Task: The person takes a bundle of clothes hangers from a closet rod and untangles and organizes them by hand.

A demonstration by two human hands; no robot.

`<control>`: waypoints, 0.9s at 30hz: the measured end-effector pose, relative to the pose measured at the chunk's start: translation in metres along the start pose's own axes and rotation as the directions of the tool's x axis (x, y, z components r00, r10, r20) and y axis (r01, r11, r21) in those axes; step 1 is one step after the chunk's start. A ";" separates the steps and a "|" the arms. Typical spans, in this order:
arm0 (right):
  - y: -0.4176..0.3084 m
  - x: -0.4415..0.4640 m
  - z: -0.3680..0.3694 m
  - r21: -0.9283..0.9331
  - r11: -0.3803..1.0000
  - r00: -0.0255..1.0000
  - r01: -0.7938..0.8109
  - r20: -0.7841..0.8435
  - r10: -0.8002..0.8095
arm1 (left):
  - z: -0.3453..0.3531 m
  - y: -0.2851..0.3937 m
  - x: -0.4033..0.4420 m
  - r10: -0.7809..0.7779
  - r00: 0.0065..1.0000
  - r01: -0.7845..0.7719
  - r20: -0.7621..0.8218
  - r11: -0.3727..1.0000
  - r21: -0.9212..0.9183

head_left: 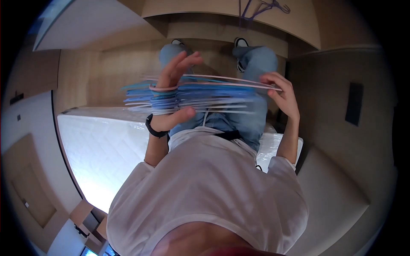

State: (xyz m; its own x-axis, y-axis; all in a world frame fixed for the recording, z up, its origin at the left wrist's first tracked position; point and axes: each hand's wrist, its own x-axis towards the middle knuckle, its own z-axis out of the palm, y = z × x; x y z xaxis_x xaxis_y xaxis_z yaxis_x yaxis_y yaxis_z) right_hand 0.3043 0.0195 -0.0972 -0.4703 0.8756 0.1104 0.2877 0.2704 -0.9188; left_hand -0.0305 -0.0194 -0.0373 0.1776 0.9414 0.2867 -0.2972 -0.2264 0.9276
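Note:
A stack of clothes hangers [215, 94] in pink, blue and white stretches across in front of my lap, blurred by motion. My left hand [168, 81] bears the stack, with the hooks looped around it between the thumb and the stretched fingers. A black watch [154, 126] is on that wrist. At the right end of the stack, my right hand [279, 90] has its thumb and fingers closed around the tip of a pink hanger [230, 78]. Some hanger ends are hidden behind the left hand.
More purple hangers [265, 7] lie on the wooden shelf [205, 8] ahead of my feet. I sit on a plastic-wrapped mattress [102, 145]. A grey padded panel [333, 192] stands close on the right, and a light board [92, 25] juts in at the upper left.

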 end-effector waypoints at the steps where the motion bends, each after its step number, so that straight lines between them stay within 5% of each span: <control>1: -0.002 0.006 0.004 -0.074 0.997 1.000 0.002 -0.018 -0.003 | 0.002 0.001 -0.001 0.002 1.000 -0.004 -0.018 0.997 -0.081; 5: 0.003 0.021 -0.001 0.067 0.998 0.999 -0.001 0.040 -0.002 | -0.006 -0.011 -0.003 0.190 0.979 -0.162 0.078 0.948 -0.275; 6: 0.019 0.022 -0.003 0.231 0.972 0.999 0.035 0.003 -0.037 | -0.012 -0.013 0.000 0.209 0.973 -0.176 0.102 0.947 -0.269; 8: 0.056 0.028 -0.012 0.599 0.800 0.999 -0.030 -0.006 0.041 | -0.020 -0.013 0.008 0.202 0.973 -0.173 0.109 0.958 -0.231; 11: 0.106 0.049 -0.024 0.684 0.717 0.942 -0.136 -0.135 0.308 | -0.018 -0.008 0.011 0.182 0.977 -0.165 0.111 0.976 -0.141; 15: 0.212 0.074 0.001 0.231 0.944 0.896 -0.236 -0.325 0.303 | -0.010 -0.010 0.001 0.117 0.987 -0.123 0.111 0.991 0.047; 18: 0.176 0.112 0.033 0.047 0.966 0.875 -0.254 -0.414 0.251 | 0.000 -0.008 0.002 0.001 0.995 -0.019 0.095 0.982 0.187; 20: 0.159 0.147 0.037 -0.115 0.938 0.823 -0.326 -0.523 0.222 | -0.008 -0.016 0.006 -0.042 0.974 -0.036 0.223 0.941 0.336; 22: 0.241 0.176 0.037 -0.049 0.874 0.699 -0.483 -0.622 0.352 | -0.007 -0.022 0.009 -0.053 0.976 -0.024 0.211 0.938 0.345; 23: 0.274 0.189 0.036 -0.007 0.832 0.626 -0.555 -0.662 0.412 | -0.006 -0.025 0.013 -0.061 0.977 -0.014 0.203 0.936 0.351; 24: 0.277 0.193 0.029 0.328 0.801 0.608 -0.501 -0.525 0.595 | -0.007 -0.028 0.018 -0.049 0.980 -0.019 0.195 0.943 0.332; 26: 0.279 0.192 0.017 0.843 0.407 0.617 -0.352 -0.118 0.778 | -0.008 -0.033 0.025 -0.026 0.985 -0.024 0.173 0.960 0.280; 27: 0.286 0.192 0.018 0.900 0.325 0.710 -0.292 -0.024 0.704 | -0.008 -0.036 0.026 -0.026 0.992 -0.005 0.120 0.968 0.251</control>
State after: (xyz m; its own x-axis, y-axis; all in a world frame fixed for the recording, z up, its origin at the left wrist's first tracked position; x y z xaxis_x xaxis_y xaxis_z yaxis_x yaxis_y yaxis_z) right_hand 0.2809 0.2576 -0.3457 -0.1110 0.8214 -0.5595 -0.5202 -0.5277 -0.6715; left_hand -0.0230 0.0153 -0.0648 0.2962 0.9102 0.2893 -0.0528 -0.2869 0.9565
